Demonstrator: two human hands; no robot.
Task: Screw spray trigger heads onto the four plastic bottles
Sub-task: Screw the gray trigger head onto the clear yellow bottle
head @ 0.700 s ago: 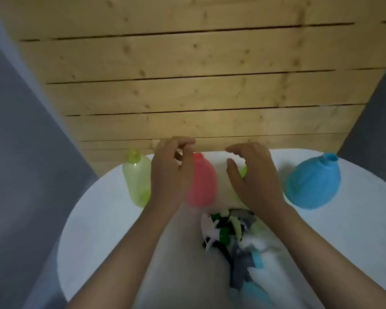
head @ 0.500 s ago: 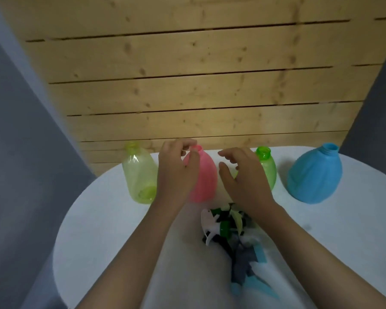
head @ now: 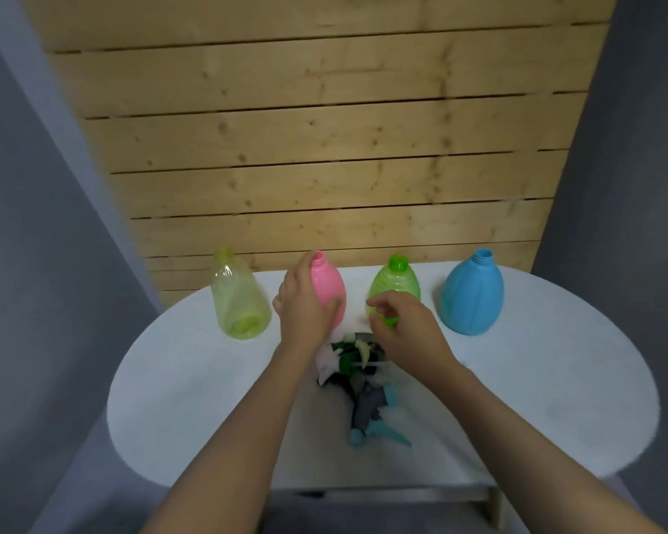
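Note:
Four uncapped bottles stand in a row at the back of the white table [head: 193, 383]: a clear yellow bottle [head: 240, 298], a pink bottle [head: 330, 283], a green bottle [head: 396, 283] and a blue bottle [head: 473, 292]. My left hand [head: 303, 306] is wrapped around the pink bottle's left side. My right hand [head: 407, 327] hovers in front of the green bottle with fingers curled and apart, holding nothing. A heap of spray trigger heads [head: 359, 383] in white, green, grey and teal lies in the table's middle, just below my right hand.
A wall of wooden planks [head: 317, 167] rises right behind the bottles. Grey walls flank it on both sides. The table's front edge [head: 382, 491] is close to me, with a wooden leg [head: 494, 506] under it at the right.
The camera has tilted so the table and bottles sit lower and farther away. My left hand has closed around the pink bottle's body. My right hand has dropped toward the trigger heap.

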